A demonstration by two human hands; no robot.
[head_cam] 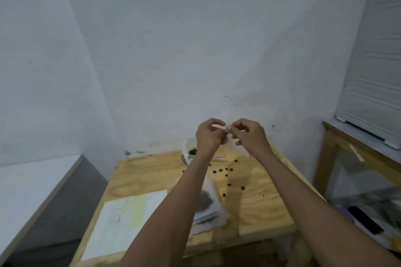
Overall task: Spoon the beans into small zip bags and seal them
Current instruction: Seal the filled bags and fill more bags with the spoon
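Above table [138, 180], both hands raised, left hand [209, 135], right hand [249, 134], pinching clear bag [237, 145]

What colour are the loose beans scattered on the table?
Dark brown, nearly black loose beans, against the pale wooden table; head view.

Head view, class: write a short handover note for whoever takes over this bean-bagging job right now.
Left hand and right hand: both raised above the table, fingers pinching the top of a small clear zip bag; it is too blurred to tell whether it holds beans.
Filled bags lie stacked at table centre.
The bean supply bag stands at the far edge, behind the left wrist.
Loose beans are scattered on the table.
The spoon is not identifiable.
Left: finish this bag, gather the spilled beans.
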